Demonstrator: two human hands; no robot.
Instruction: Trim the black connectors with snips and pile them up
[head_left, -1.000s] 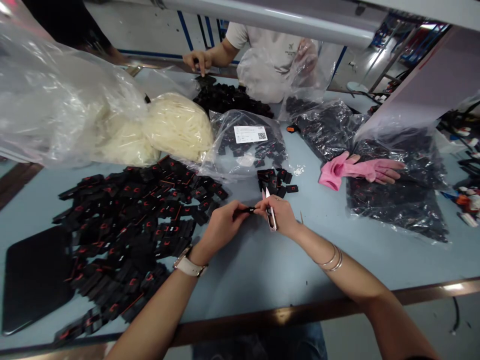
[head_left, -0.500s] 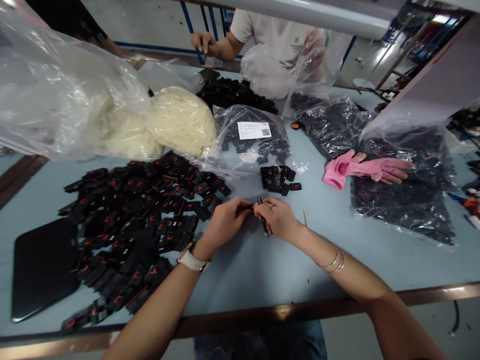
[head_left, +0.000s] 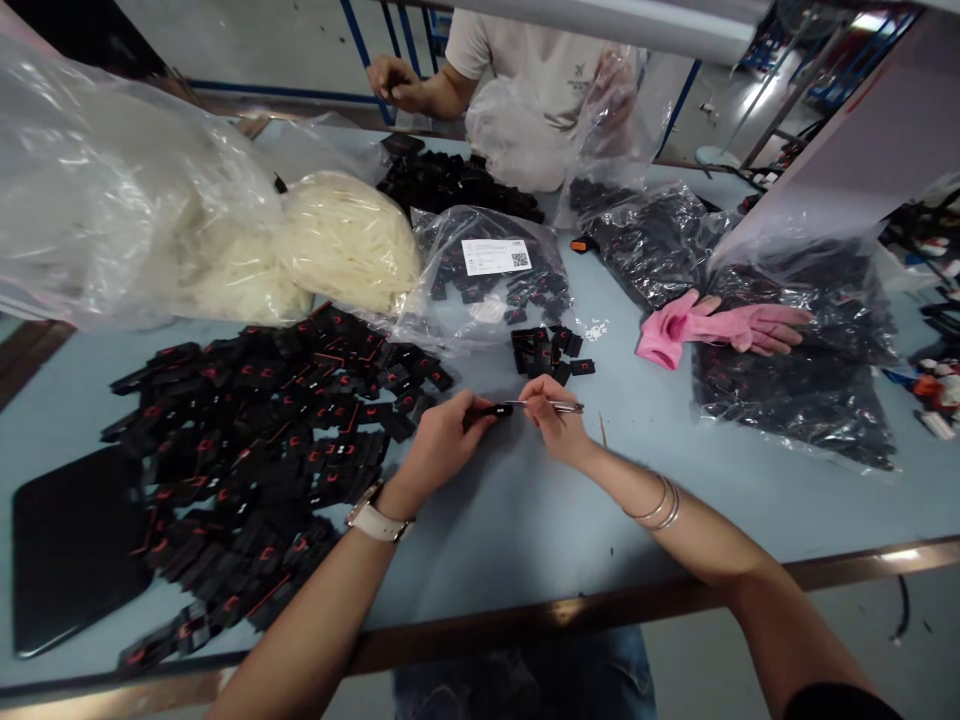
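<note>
My left hand (head_left: 448, 438) pinches a small black part (head_left: 496, 410) over the blue table (head_left: 525, 530). A thin metal tweezers-like tool (head_left: 562, 406) is gripped in my right hand (head_left: 553, 420), its tip at the black part. Left of my hands spreads a large heap of black parts with red marks (head_left: 292, 400). Just beyond my right hand is a smaller group of black parts (head_left: 541, 350), with tiny white pieces (head_left: 596, 330) beside it.
Behind are a labelled clear bag (head_left: 491, 285), a bag of cream strips (head_left: 352, 240) and loose black parts. Pink gloves (head_left: 720, 328) lie on bagged black parts (head_left: 795, 400) at right. A black tray (head_left: 79, 550) is at left. Across the table is a person (head_left: 525, 80).
The tool in my right hand has turned from steeply slanted to nearly level, its tip now at the black part. The whole view has shifted slightly.
</note>
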